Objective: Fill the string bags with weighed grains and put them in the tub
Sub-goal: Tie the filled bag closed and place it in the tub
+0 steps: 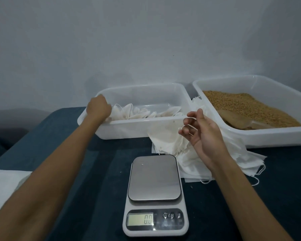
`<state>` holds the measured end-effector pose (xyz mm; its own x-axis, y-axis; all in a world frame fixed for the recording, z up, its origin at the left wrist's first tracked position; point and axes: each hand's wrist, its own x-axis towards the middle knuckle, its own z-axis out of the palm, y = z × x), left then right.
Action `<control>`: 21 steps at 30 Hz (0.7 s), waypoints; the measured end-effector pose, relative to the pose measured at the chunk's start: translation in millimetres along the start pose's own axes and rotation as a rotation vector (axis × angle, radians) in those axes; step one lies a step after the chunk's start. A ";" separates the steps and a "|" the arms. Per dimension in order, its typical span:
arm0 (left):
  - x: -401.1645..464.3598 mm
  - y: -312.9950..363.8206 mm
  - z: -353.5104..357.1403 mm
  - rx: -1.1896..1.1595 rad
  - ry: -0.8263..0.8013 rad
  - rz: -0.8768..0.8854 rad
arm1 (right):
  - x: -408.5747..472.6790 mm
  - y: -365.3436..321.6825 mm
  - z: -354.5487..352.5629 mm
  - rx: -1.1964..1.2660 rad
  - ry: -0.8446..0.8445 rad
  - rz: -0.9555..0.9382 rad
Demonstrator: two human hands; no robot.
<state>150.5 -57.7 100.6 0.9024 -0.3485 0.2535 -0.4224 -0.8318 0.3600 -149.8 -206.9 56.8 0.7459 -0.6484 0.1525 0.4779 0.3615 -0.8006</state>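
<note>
A white tub (142, 126) at the back centre holds several filled white string bags (137, 113). My left hand (98, 108) reaches into its left end, knuckles towards me, fingers curled down onto a bag there. My right hand (202, 131) hovers over a pile of empty string bags (169, 141) lying between the two tubs; its fingers are curled, with thin white strings running across them. A second white tub (274, 136) on the right is filled with brown grain (247, 105). The scale (154, 178) in front of me has a bare platform and reads 0.0.
A translucent scoop (236, 120) lies in the grain at the near side. A white folded sheet (5, 183) sits at the table's left edge. The table top is covered in dark blue cloth (101, 159). A plain wall stands close behind the tubs.
</note>
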 end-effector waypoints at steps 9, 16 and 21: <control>-158.8 43.6 26.3 -0.139 -0.028 0.422 | -0.9 -1.6 -1.4 -0.023 0.032 -0.018; -156.4 64.0 45.6 -0.292 -0.248 0.183 | -1.2 2.8 0.7 -0.059 0.020 0.001; -162.1 74.0 46.2 -0.441 -0.087 0.149 | -0.8 6.2 1.3 -0.111 0.005 0.006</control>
<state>-23.1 -82.7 44.7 0.8249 -0.5007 0.2624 -0.5271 -0.5136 0.6771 -146.9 -203.3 52.5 0.7462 -0.6497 0.1448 0.4190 0.2894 -0.8606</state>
